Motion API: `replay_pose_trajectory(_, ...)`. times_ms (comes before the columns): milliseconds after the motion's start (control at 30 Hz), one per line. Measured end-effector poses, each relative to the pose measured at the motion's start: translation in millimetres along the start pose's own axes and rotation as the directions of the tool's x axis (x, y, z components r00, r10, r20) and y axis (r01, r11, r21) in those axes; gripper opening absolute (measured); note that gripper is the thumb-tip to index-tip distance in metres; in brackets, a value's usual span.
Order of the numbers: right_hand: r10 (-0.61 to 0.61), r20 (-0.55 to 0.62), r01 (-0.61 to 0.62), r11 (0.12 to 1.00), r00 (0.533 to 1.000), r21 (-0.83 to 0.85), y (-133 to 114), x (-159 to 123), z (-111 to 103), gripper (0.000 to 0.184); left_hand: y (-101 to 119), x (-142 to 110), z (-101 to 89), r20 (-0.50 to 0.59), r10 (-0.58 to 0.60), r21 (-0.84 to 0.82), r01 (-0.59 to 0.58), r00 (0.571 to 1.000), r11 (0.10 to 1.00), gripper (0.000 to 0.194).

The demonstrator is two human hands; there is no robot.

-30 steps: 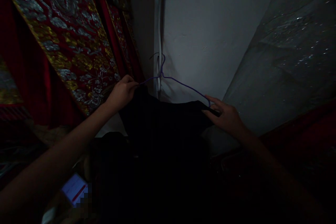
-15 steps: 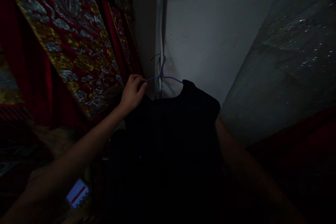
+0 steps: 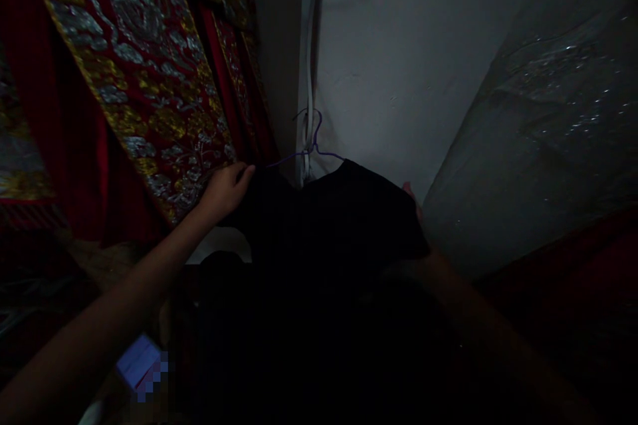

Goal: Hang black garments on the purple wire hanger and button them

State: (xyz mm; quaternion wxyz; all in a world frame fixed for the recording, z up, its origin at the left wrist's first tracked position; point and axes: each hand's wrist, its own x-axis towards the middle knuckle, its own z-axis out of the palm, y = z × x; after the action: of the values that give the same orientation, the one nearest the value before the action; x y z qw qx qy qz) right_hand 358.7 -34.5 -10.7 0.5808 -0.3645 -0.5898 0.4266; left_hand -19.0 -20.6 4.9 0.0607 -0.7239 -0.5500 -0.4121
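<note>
A black short-sleeved top [image 3: 329, 232] hangs on a thin purple hanger [image 3: 284, 159], whose hook stands beside a white cable at the wall. My left hand [image 3: 226, 189] is closed on the top's left shoulder, thumb and fingers pinching the cloth near the hanger's arm. At the right shoulder is my right hand [image 3: 413, 200], largely behind the fabric, with only some fingertips showing past the sleeve's edge. The dark cloth hides how its other fingers lie. The lower part of the top is lost in shadow.
Red cloth with gold and silver embroidery [image 3: 149, 80] hangs on the left. A pale wall [image 3: 389, 46] stands ahead, with a white cable [image 3: 308, 46] running down it. Clear plastic sheeting [image 3: 538, 126] covers something at the right. A small bluish-white card-like item [image 3: 139, 360] lies low on the left.
My left hand has slid outward and down along the shoulder. On the right, fingertips have come into view beside the sleeve. The top's right shoulder now spreads out over the hanger.
</note>
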Motion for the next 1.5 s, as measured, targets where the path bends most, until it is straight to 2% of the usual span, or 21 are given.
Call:
replay_pose_trajectory(133, 0.094, -0.011, -0.093, 0.991, 0.995, 0.101, 0, -8, -9, 0.066, 7, 2, -3.3, -0.062, 0.050, -0.001, -0.050, 0.997, 0.999, 0.038)
replay_pose_trajectory(233, 0.130, -0.021, -0.129, 0.991, 0.991, 0.037, -5, -13, -11, 0.047, 13, 8, -0.8, -0.085, 0.112, -0.062, -0.118, 0.990, 0.991, 0.038)
replay_pose_trajectory(333, 0.053, -0.060, -0.056, 0.997, 0.997, -0.055, -9, -12, -10, 0.034, 24, 9, 1.4, -0.106, 0.187, -0.162, -0.202, 0.977, 0.966, 0.041)
replay_pose_trajectory(500, -0.177, -0.137, 0.151, 0.972, 0.975, -0.182, -14, -10, -14, 0.034, 52, -6, -3.1, -0.202, 0.231, -0.299, -0.285, 0.952, 0.911, 0.040)
replay_pose_trajectory(600, -0.203, -0.160, 0.171, 0.966, 0.966, -0.193, -22, -31, -5, 0.031, 69, -15, -5.6, -0.108, 0.122, -0.536, -0.161, 0.987, 0.829, 0.041)
replay_pose_trajectory(667, -0.161, -0.096, 0.143, 0.975, 0.982, -0.171, -29, -57, 10, 0.027, 83, -21, -6.4, 0.061, 0.061, -0.738, 0.004, 0.996, 0.675, 0.043)
replay_pose_trajectory(700, -0.139, -0.008, 0.135, 0.975, 0.990, -0.177, -31, -71, 20, 0.025, 91, -25, -6.8, 0.163, 0.044, -0.813, 0.109, 0.986, 0.573, 0.043)
replay_pose_trajectory(767, -0.148, 0.285, 0.224, 0.940, 0.947, -0.257, -33, -97, 41, 0.024, 107, -36, -8.9, 0.385, 0.040, -0.861, 0.344, 0.922, 0.374, 0.042)
replay_pose_trajectory(833, -0.148, 0.592, 0.395, 0.863, 0.792, -0.313, -31, -113, 58, 0.032, 118, -52, -13.7, 0.581, 0.056, -0.794, 0.550, 0.812, 0.258, 0.039)
replay_pose_trajectory(867, -0.139, 0.695, 0.471, 0.825, 0.705, -0.313, -28, -116, 64, 0.035, 121, -61, -17.5, 0.661, 0.073, -0.737, 0.629, 0.747, 0.247, 0.039)
replay_pose_trajectory(900, -0.144, 0.757, 0.528, 0.797, 0.638, -0.293, -24, -115, 68, 0.034, 122, -70, -22.3, 0.726, 0.094, -0.678, 0.684, 0.682, 0.271, 0.041)
replay_pose_trajectory(933, -0.171, 0.777, 0.565, 0.780, 0.606, -0.269, -19, -111, 70, 0.029, 122, -78, -28.3, 0.776, 0.116, -0.619, 0.713, 0.620, 0.330, 0.043)
replay_pose_trajectory(967, -0.221, 0.754, 0.588, 0.767, 0.618, -0.257, -13, -104, 69, 0.023, 121, -85, -35.2, 0.812, 0.126, -0.565, 0.714, 0.570, 0.414, 0.045)
replay_pose_trajectory(1000, -0.287, 0.688, 0.601, 0.754, 0.666, -0.267, -7, -94, 66, 0.018, 120, -91, -42.8, 0.832, 0.125, -0.521, 0.683, 0.541, 0.511, 0.045)
replay_pose_trajectory(1033, -0.353, 0.591, 0.603, 0.740, 0.725, -0.297, -1, -83, 62, 0.015, 118, -95, -50.6, 0.830, 0.116, -0.493, 0.621, 0.546, 0.609, 0.043)
replay_pose_trajectory(1067, -0.408, 0.475, 0.591, 0.730, 0.780, -0.343, 6, -72, 58, 0.021, 116, -96, -58.1, 0.806, 0.107, -0.478, 0.534, 0.582, 0.697, 0.040)
replay_pose_trajectory(1133, -0.428, 0.297, 0.520, 0.743, 0.853, -0.422, 19, -53, 47, 0.045, 112, -91, -70.0, 0.705, 0.110, -0.471, 0.346, 0.701, 0.812, 0.030)
replay_pose_trajectory(1200, -0.293, 0.289, 0.395, 0.820, 0.911, -0.415, 29, -40, 36, 0.042, 103, -77, -74.8, 0.563, 0.131, -0.479, 0.193, 0.816, 0.856, 0.025)
replay_pose_trajectory(1267, -0.077, 0.352, 0.210, 0.911, 0.933, -0.356, 35, -34, 28, 0.036, 88, -60, -71.8, 0.431, 0.121, -0.466, 0.106, 0.894, 0.878, 0.024)
replay_pose_trajectory(1367, 0.104, 0.304, -0.039, 0.977, 0.947, -0.212, 34, -26, 23, 0.038, 63, -36, -57.0, 0.254, 0.074, -0.416, 0.040, 0.964, 0.909, 0.026)
replay_pose_trajectory(1500, 0.046, 0.046, -0.046, 0.999, 0.998, -0.005, 15, 11, 28, 0.042, 44, -22, -33.6, -0.080, 0.028, -0.296, -0.050, 0.996, 0.954, 0.028)
